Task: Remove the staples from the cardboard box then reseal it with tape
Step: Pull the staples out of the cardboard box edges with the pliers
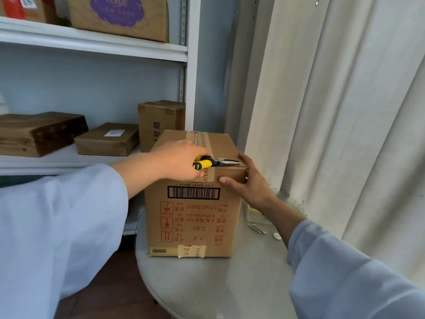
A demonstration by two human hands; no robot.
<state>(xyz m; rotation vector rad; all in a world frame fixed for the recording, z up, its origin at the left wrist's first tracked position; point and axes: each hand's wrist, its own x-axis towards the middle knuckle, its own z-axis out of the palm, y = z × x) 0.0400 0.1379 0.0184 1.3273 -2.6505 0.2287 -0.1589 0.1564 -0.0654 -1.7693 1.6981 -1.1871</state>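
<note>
Standing on one round table, one cardboard box has two hands on it. Left hand grips one pair of pliers atop the box; right hand clasps its near top corner.

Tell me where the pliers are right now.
In the head view, the pliers lie across the top near edge of the box, gripped by the left hand, tips pointing toward the right hand at the box's right corner.
</note>
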